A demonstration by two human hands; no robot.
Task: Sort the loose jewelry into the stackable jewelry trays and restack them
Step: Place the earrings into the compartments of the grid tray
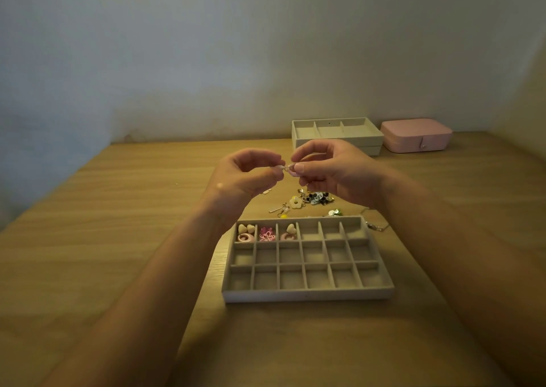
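Above the bench, at 12 o'clock from the tray, my left hand and right hand meet. The fingers of both pinch one small piece between them. It is too small to name, perhaps an earring hook. I judge I am freeing or checking it before sorting. The pile lies on the bench between my hands and the tray. The pinch should be light, and lower over the tray, so a slip lands inside. Then it goes in the far row's fourth cell, at 3 o'clock of the three filled ones.
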